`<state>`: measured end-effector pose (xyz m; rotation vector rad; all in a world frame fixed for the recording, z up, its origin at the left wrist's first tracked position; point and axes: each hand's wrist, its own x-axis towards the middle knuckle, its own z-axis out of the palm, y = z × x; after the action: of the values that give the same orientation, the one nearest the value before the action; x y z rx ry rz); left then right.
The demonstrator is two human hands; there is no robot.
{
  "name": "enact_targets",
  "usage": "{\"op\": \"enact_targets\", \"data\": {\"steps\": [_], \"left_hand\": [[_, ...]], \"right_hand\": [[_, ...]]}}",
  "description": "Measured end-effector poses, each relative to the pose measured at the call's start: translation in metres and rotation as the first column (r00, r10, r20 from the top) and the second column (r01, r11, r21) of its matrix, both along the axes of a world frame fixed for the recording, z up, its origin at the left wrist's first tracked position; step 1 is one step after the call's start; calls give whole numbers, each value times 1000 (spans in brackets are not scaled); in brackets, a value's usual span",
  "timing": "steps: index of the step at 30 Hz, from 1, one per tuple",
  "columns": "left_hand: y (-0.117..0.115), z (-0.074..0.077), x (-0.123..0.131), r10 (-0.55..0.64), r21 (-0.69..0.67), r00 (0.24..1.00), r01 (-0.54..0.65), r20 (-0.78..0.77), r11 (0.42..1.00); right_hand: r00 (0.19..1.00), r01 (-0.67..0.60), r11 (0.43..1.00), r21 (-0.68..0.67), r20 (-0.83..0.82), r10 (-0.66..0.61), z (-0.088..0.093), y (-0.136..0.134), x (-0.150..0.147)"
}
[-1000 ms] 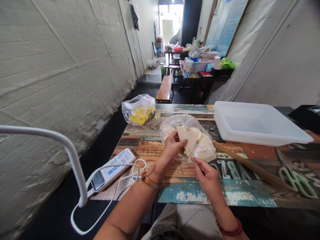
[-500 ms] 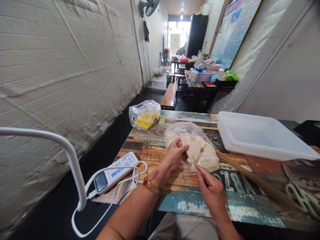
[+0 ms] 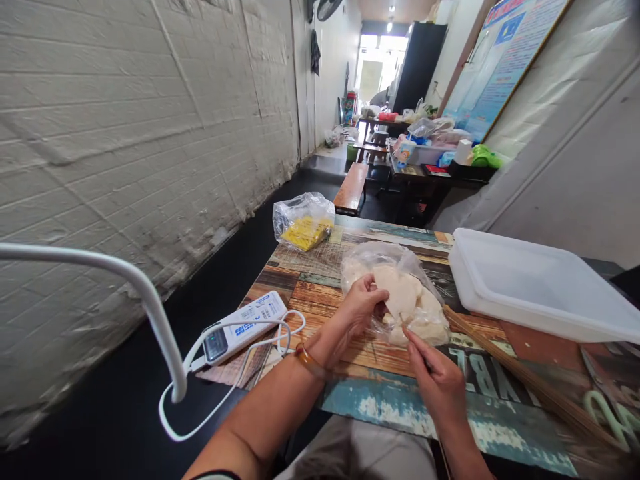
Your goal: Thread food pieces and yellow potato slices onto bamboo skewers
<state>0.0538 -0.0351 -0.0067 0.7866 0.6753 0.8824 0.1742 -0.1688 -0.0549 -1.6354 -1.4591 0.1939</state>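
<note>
My left hand (image 3: 363, 305) pinches a flat, pale, cream-coloured slice (image 3: 399, 290) between thumb and fingers, holding it tilted up over a clear plastic bag (image 3: 364, 253). More pale slices (image 3: 429, 307) lie in the opened bag on the table. My right hand (image 3: 437, 375) is closed on a thin wooden skewer (image 3: 404, 325), whose far end meets the slice's lower edge; whether it has gone in I cannot tell. A long bundle of wooden skewers (image 3: 520, 370) lies to the right of my right hand.
A white plastic tub (image 3: 530, 303) stands at the right, with scissors (image 3: 607, 407) near it. At the left lie a white power bank (image 3: 245, 327) and its cable. A bag with yellow contents (image 3: 305, 230) sits at the table's far left corner. A wooden bench (image 3: 351, 187) stands beyond.
My view has turned slightly left, so everything appears shifted to the right. Both hands keep their hold on the slice and the skewer, with little movement between them.
</note>
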Motion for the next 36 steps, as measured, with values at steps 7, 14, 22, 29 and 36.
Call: {"op": "enact_targets", "data": {"steps": [7,14,22,29,36], "left_hand": [[-1,0,-1,-40,20,999,40,14,999],[-3,0,-1,-64,47,998,63,28,997],[-2,-3,0,-73,65,997,72,16,995],[-3,-2,0,-82,71,996,81,15,994],[-5,-1,0,-103,107,995,103,-7,989]], "right_hand": [[999,-39,999,5,27,39,-4,-1,8],[999,-53,998,-27,4,54,2,0,10],[1000,-16,998,-58,12,17,6,3,8],[1000,13,994,-104,-24,-16,5,4,9],[999,6,989,-148,-31,-10,12,7,7]]}}
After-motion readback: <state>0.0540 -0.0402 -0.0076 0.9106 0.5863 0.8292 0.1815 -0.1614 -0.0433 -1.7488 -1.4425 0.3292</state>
